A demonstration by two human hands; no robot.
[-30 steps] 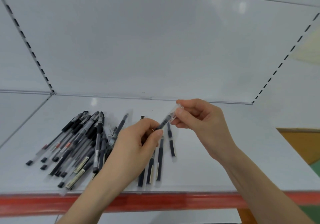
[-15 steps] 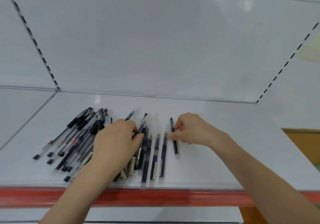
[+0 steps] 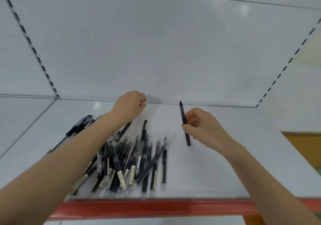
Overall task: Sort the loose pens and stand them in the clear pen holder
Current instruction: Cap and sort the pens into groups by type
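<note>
Pen (image 3: 182,112) pinched upright in right hand (image 3: 203,129), clear pen holder unseen.
Axis twelve-to-six; pile (image 3: 135,157) at its eight o'clock; left hand (image 3: 130,104) curled at ten, grip unclear.

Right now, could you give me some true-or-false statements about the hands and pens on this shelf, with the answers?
1. The right hand pinches a slim black pen. True.
2. That pen lies flat in the pile of black pens. False: it is held steeply, apart from the pile and to its right.
3. The left hand reaches over the pile toward the back of the white shelf. True.
4. A clear pen holder stands beside the pile. False: none is in view.
5. The shelf's front edge is blue. False: the front edge is red.
</note>
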